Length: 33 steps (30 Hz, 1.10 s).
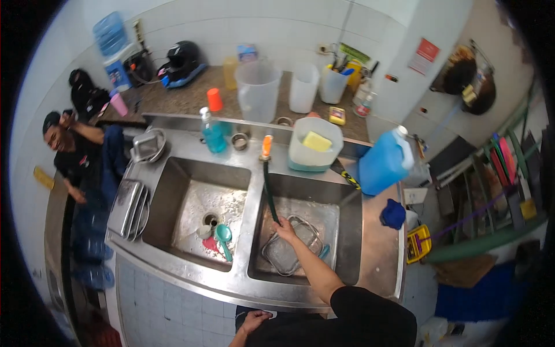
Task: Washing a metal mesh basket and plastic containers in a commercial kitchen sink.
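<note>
My right hand (284,229) grips the lower end of a dark green hose (267,184) that runs from a tap with an orange handle (267,146). The hand is over the right sink basin (352,221). Beneath it lies a rectangular tray (299,243), possibly metal, with a teal object (324,251) at its right edge. Low in front of my body is my left hand (256,320), fingers curled; whether it holds the small whitish thing beside it is unclear. In the left sink basin (204,195), a green ladle (223,234), a pink utensil (211,245) and a small cup (204,232) sit near the drain.
Metal trays (128,208) stack on the left rim. Along the back stand a soap bottle (212,134), a tub with a yellow sponge (315,145) and a blue jug (383,162). A blue cloth (393,214) lies right. A person (82,152) is at the far left.
</note>
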### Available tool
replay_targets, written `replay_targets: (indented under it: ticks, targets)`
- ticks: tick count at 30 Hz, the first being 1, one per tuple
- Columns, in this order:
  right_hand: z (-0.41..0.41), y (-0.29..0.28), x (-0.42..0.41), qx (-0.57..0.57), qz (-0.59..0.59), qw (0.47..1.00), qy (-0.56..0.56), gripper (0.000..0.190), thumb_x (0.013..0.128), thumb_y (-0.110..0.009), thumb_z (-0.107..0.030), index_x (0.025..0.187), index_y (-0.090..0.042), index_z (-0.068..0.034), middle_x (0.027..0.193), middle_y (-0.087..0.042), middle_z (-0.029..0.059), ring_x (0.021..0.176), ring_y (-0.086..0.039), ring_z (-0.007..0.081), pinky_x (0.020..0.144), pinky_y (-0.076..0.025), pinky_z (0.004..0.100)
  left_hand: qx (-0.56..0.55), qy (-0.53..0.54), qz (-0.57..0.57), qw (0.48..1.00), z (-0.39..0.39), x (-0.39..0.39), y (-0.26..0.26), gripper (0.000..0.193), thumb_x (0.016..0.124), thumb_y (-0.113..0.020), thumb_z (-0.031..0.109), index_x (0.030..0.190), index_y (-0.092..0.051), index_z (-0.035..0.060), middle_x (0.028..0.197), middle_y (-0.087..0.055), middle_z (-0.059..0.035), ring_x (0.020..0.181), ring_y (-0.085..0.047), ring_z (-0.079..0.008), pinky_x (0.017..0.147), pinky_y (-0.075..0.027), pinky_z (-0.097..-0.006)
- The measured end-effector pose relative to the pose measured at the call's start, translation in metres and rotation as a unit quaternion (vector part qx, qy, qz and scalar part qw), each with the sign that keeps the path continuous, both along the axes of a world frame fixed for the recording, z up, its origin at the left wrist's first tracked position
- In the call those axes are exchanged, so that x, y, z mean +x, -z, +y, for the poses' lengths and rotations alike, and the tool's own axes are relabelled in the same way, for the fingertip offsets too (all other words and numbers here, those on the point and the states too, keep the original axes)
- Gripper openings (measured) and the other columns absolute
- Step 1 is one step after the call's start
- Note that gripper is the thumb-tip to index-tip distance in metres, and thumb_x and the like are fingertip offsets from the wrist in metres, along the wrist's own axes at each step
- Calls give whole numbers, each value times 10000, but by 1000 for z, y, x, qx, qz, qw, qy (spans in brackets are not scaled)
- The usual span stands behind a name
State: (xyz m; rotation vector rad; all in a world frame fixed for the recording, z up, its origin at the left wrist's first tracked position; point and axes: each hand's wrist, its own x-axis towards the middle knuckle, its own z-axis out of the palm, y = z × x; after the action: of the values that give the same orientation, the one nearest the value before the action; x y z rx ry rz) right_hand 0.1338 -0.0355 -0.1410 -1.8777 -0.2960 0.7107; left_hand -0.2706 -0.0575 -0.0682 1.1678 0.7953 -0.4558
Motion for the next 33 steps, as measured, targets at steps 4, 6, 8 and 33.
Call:
replay_targets:
  ticks: [4,6,8,33]
  targets:
    - [-3,5,5,-21,-39,998,-49,295,879,-628,-233,1058,-599,-1,952,-664,122,843,-615,193,758,-488,350,17,38,74,996,-4,4,1,209,842,-663,198,949,-720,27,904,-698,-18,862,-615,-91,805,-468,-224]
    - [2,10,7,-17,57,998,-31,283,887,-619,-208,1105,-600,-29,917,-662,79,837,-607,166,722,-486,324,14,-51,5,999,-5,6,-1,212,854,-655,245,910,-719,50,824,-677,-6,781,-601,-108,731,-468,-248]
    - [7,10,11,-18,134,988,-79,316,900,-605,-185,1189,-575,-62,912,-652,42,825,-596,127,682,-470,279,103,28,56,993,1,8,-16,276,853,-632,264,919,-710,8,899,-701,-61,872,-631,-143,795,-479,-267]
    - [19,12,87,-36,-29,971,-234,386,774,-723,-292,1015,-644,0,898,-679,196,839,-666,288,739,-506,364,237,-32,350,905,45,303,154,1262,562,-715,726,1363,-258,-135,1267,-512,-260,1190,-502,-335,1050,-338,-416]
